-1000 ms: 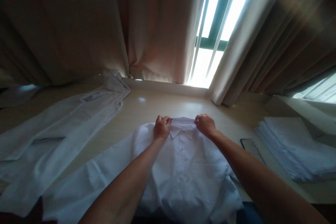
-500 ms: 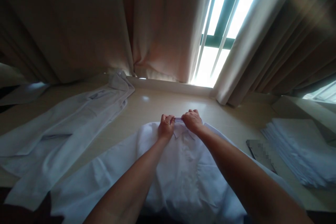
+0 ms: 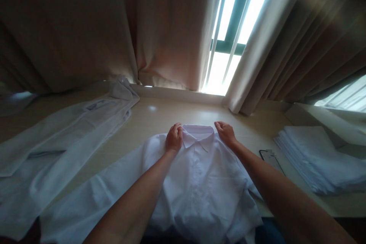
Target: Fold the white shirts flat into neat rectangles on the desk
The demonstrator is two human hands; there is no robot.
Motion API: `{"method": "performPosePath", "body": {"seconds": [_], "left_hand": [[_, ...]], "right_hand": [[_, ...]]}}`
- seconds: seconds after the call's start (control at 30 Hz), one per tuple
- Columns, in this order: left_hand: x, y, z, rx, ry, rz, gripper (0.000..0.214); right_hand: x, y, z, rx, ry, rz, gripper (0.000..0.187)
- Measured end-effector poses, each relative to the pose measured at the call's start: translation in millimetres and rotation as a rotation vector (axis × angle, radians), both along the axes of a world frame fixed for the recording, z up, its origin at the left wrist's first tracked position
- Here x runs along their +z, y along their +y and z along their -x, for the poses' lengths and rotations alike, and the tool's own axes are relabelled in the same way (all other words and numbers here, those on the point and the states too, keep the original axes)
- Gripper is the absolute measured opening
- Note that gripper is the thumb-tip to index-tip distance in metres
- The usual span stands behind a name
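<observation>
Now, left hand (image 3: 174,137): curled, I gripped the white shirt (image 3: 200,183) left of its collar (image 3: 198,134);
right hand (image 3: 225,133): half-curled, resting right of the collar, gripping nothing

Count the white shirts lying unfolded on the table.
2. One white collared shirt lies front-up in the middle, with the left hand and right hand at its collar. Another white shirt lies spread at left. The folded white stack may hide more.

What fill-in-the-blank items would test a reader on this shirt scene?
1. Both hands rest on the shirt beside its ____.
2. The left hand lies on the shirt's ____ shoulder as the camera sees it.
3. The folded stack lies to the ____ of the right hand.
4. Daylight comes through a gap between the ____.

Missing words: collar; left; right; curtains
</observation>
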State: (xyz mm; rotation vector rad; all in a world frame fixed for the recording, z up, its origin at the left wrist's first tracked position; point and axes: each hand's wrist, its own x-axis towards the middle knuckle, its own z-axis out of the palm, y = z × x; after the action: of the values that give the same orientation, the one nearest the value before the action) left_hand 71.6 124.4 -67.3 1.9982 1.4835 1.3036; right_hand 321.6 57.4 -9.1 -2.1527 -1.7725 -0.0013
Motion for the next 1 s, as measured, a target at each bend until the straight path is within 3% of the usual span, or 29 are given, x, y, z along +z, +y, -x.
{"method": "performPosePath", "body": {"seconds": [0.2, 0.33, 0.43, 0.6, 0.83, 0.93, 1.0], "left_hand": [[-5.1, 2.3, -0.4, 0.077, 0.03, 0.071, 0.037], [-5.7, 2.7, -1.1, 0.066, 0.146, 0.08, 0.02], [-4.6, 5.2, -0.9, 0.079, 0.219, 0.061, 0.014], [-3.6, 15.3, 3.8, 0.15, 0.276, 0.036, 0.021], [-1.2, 29.4, 13.9, 0.049, 0.297, -0.002, 0.018], [14.7, 15.2, 17.7, 0.038, 0.275, -0.05, 0.02], [26.5, -7.7, 18.8, -0.008, 0.288, -0.106, 0.023]], "right_hand": [[-36.2, -44.1, -3.4, -0.032, 0.01, -0.056, 0.04], [-49.8, -61.1, 0.2, -0.002, -0.054, -0.075, 0.034], [-51.1, -63.5, 2.4, -0.067, -0.114, -0.083, 0.032], [-49.6, -65.4, 2.3, -0.192, -0.173, -0.078, 0.027], [-44.5, -66.8, 7.1, -0.212, -0.231, -0.116, 0.031], [-38.6, -67.7, 10.1, -0.159, -0.26, -0.152, 0.034], [-33.9, -69.1, 14.0, -0.104, -0.271, -0.156, 0.03]]}}
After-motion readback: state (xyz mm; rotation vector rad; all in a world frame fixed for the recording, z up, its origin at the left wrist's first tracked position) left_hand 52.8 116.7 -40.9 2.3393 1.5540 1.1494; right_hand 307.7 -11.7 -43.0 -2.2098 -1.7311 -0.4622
